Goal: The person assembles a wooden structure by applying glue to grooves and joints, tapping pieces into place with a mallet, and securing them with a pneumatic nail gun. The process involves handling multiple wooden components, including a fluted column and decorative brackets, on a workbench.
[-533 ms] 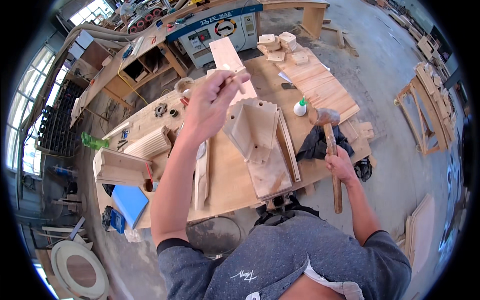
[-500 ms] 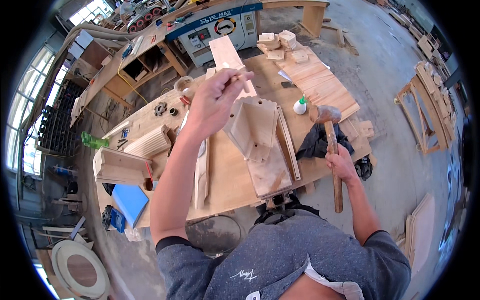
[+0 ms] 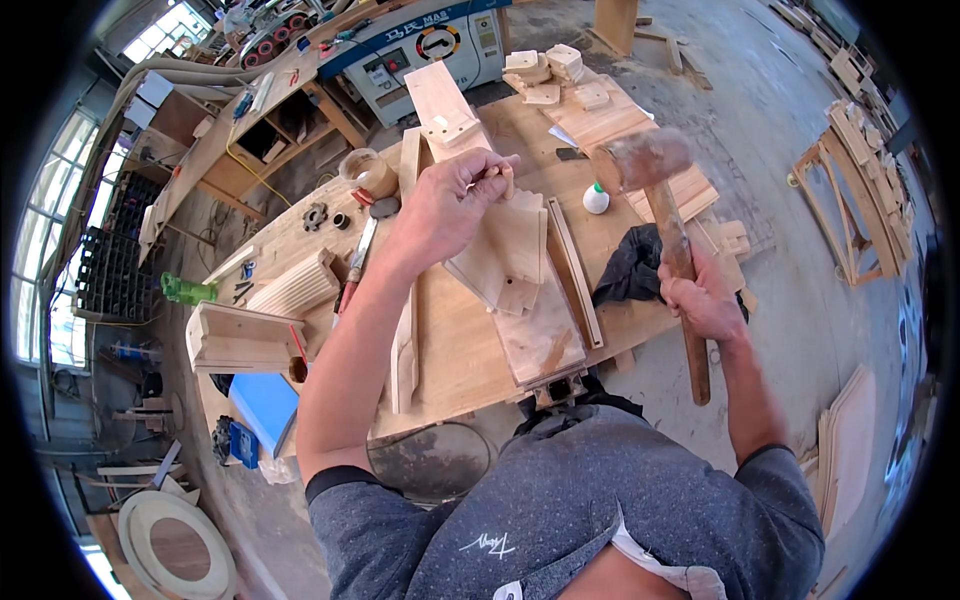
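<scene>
My left hand [image 3: 455, 205] pinches a small wooden dowel [image 3: 507, 182] between thumb and fingertips. It stands upright at the far end of an angled wooden piece [image 3: 508, 255] with holes in it; whether the tip sits in a hole is hidden. That piece rests on a thick wooden block [image 3: 540, 345] at the bench's near edge. In my right hand [image 3: 703, 295], closed round the handle, is a mallet [image 3: 640, 160], its worn head raised to the right of the dowel. A dark cloth [image 3: 633, 265] lies beneath the right hand.
Across the workbench [image 3: 455, 320] lie a chisel [image 3: 358, 260], a fluted wooden piece [image 3: 295, 285] and a second angled piece [image 3: 243, 338]. A glue bottle [image 3: 596, 200] stands right of the work. Wooden blocks [image 3: 543, 68] are piled on a far panel. Behind stands a machine [image 3: 420, 60].
The left hand has come down with the dowel to the far end of the angled piece. My right hand has raised the mallet, its head swinging up and away from the bench.
</scene>
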### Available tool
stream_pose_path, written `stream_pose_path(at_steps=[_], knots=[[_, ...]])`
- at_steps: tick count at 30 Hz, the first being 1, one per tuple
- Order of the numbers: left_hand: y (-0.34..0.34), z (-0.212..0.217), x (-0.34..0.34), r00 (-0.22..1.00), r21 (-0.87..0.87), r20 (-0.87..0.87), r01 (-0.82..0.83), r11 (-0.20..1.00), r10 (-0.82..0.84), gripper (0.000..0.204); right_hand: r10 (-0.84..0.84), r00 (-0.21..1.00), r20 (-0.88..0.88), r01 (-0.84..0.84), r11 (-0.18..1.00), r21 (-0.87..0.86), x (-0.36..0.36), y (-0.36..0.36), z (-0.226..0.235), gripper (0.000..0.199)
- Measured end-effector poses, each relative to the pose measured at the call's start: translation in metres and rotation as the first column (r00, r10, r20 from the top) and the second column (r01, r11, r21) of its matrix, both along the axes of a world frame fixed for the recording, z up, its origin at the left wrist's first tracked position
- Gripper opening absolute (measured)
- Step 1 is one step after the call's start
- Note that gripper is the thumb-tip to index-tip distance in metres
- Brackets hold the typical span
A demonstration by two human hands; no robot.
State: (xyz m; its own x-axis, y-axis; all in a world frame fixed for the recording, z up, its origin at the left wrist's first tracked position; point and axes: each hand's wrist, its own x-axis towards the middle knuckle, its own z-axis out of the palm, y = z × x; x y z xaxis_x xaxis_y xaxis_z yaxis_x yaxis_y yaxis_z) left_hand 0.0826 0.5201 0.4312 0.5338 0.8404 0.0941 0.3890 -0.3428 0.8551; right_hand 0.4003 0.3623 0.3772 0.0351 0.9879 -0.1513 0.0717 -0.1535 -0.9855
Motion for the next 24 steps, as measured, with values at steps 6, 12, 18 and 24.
stream_pose_path(at_steps=[6, 12, 18, 24], knots=[[-0.003, -0.003, 0.000, 1.000, 0.041, 0.003, -0.029, 0.999, 0.029, 0.018, -0.029, 0.829, 0.559, -0.164, 0.942, 0.292, -0.017, 0.018, 0.080, 0.043], [-0.007, -0.001, -0.003, 0.999, 0.089, 0.031, -0.036, 0.995, 0.033, 0.015, 0.099, 0.644, 0.759, -0.379, 0.903, 0.204, -0.039, 0.036, 0.118, 0.051], [-0.006, 0.000, -0.016, 0.964, -0.042, 0.247, -0.088, 0.995, 0.095, 0.021, -0.062, 0.649, 0.758, -0.325, 0.879, 0.350, -0.042, 0.030, 0.133, 0.056], [-0.024, -0.001, -0.034, 0.823, -0.043, 0.520, -0.243, 0.969, 0.229, 0.030, 0.126, 0.567, 0.814, -0.448, 0.877, 0.177, -0.046, 0.044, 0.133, 0.058]])
